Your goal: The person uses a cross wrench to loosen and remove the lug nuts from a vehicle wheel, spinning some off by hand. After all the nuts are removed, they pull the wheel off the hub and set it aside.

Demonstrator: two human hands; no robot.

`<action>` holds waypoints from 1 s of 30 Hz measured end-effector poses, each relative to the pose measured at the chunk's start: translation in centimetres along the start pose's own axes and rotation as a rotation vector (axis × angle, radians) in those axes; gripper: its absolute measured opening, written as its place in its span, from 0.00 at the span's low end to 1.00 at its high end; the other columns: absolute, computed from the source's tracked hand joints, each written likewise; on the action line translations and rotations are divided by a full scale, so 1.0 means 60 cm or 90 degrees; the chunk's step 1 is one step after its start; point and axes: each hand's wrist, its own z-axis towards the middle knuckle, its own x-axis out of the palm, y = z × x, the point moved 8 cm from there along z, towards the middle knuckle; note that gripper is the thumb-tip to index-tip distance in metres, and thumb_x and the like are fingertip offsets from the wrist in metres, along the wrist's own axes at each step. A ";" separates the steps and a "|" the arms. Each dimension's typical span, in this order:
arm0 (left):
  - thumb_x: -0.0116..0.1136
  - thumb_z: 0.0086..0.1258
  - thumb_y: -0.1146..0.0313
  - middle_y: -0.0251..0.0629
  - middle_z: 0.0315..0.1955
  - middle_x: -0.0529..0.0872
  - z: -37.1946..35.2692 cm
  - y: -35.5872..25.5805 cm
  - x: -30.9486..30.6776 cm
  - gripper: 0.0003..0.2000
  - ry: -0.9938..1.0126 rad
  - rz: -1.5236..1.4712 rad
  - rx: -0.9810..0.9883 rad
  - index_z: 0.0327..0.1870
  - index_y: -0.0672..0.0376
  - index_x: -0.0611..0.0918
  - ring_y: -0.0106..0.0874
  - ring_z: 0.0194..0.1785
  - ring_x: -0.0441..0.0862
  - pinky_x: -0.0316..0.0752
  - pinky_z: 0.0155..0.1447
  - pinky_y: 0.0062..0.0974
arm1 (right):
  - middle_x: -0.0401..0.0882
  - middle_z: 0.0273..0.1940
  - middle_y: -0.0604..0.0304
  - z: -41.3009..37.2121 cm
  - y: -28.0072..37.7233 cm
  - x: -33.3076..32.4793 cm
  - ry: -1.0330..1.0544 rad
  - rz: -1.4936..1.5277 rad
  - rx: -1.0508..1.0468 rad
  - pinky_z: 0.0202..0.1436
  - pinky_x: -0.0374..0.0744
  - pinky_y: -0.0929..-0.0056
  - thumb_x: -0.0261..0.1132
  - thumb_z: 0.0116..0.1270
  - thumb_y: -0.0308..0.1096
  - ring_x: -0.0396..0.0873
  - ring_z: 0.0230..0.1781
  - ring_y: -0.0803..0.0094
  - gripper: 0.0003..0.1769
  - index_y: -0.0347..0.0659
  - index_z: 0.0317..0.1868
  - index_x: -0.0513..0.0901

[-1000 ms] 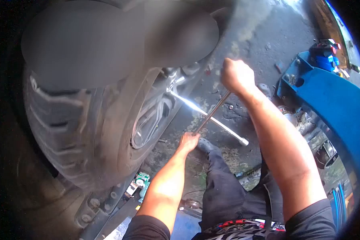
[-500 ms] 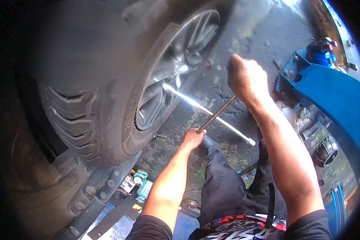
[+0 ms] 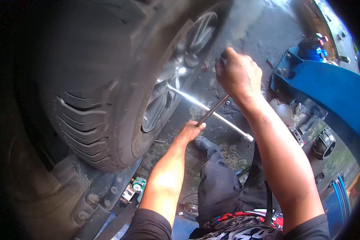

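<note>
Black short sleeves (image 3: 147,225), dark grey trousers (image 3: 217,186), red-patterned waistband (image 3: 244,224).

A: Quick tally. Wheels?
B: One tyre (image 3: 92,120), with one alloy rim (image 3: 180,70) in it.
A: Tools?
B: One cross wrench (image 3: 224,119). It has four arms: one at the rim, one free with a socket end, two gripped.
A: Hands?
B: Two, the left hand (image 3: 192,131) and the right hand (image 3: 238,74), one wrench arm each.
A: Floor, right edge?
B: One blue jack (image 3: 328,88) and one dark metal can (image 3: 323,144) just below it.
A: Bottom edge?
B: One small green-and-white box (image 3: 136,186). Bolt heads (image 3: 93,198) at the lower left corner: at least two, blurry.
</note>
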 end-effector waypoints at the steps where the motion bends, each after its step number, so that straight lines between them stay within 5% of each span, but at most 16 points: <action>1: 0.60 0.66 0.43 0.54 0.34 0.87 0.001 -0.002 0.000 0.26 -0.005 -0.009 -0.009 0.39 0.63 0.86 0.46 0.43 0.86 0.75 0.52 0.42 | 0.85 0.33 0.47 -0.002 -0.005 0.002 -0.009 -0.010 0.012 0.41 0.81 0.50 0.64 0.66 0.42 0.85 0.37 0.45 0.11 0.44 0.39 0.81; 8: 0.59 0.66 0.47 0.58 0.39 0.87 -0.021 -0.017 -0.003 0.23 -0.065 -0.015 -0.062 0.39 0.62 0.87 0.52 0.49 0.86 0.76 0.54 0.43 | 0.84 0.32 0.46 0.018 -0.005 0.014 0.038 -0.059 0.006 0.40 0.80 0.48 0.59 0.62 0.32 0.84 0.36 0.44 0.04 0.46 0.37 0.79; 17: 0.58 0.65 0.48 0.58 0.48 0.86 -0.049 -0.015 -0.006 0.21 -0.042 -0.002 -0.142 0.45 0.57 0.88 0.52 0.57 0.83 0.75 0.61 0.43 | 0.84 0.31 0.46 0.042 -0.026 0.043 0.089 -0.075 -0.004 0.40 0.79 0.46 0.58 0.63 0.32 0.83 0.36 0.42 0.03 0.45 0.35 0.78; 23: 0.58 0.68 0.48 0.53 0.41 0.88 -0.038 -0.027 0.000 0.21 -0.097 -0.042 -0.112 0.42 0.57 0.88 0.49 0.51 0.86 0.76 0.55 0.43 | 0.83 0.30 0.44 0.020 -0.010 0.025 0.114 -0.047 -0.086 0.39 0.81 0.47 0.60 0.62 0.32 0.84 0.34 0.42 0.05 0.41 0.35 0.80; 26: 0.58 0.69 0.47 0.53 0.38 0.88 -0.018 0.013 0.012 0.21 -0.122 -0.046 -0.078 0.40 0.59 0.87 0.48 0.48 0.86 0.76 0.52 0.42 | 0.85 0.29 0.44 0.004 -0.010 0.035 0.221 -0.102 -0.152 0.37 0.85 0.56 0.66 0.55 0.30 0.87 0.33 0.49 0.06 0.37 0.27 0.87; 30: 0.58 0.69 0.48 0.53 0.34 0.87 -0.036 -0.033 0.034 0.22 -0.095 -0.029 -0.019 0.37 0.63 0.85 0.47 0.43 0.86 0.76 0.49 0.42 | 0.85 0.31 0.44 -0.027 -0.028 -0.003 0.210 -0.101 -0.158 0.39 0.85 0.54 0.62 0.58 0.26 0.87 0.35 0.48 0.08 0.38 0.36 0.87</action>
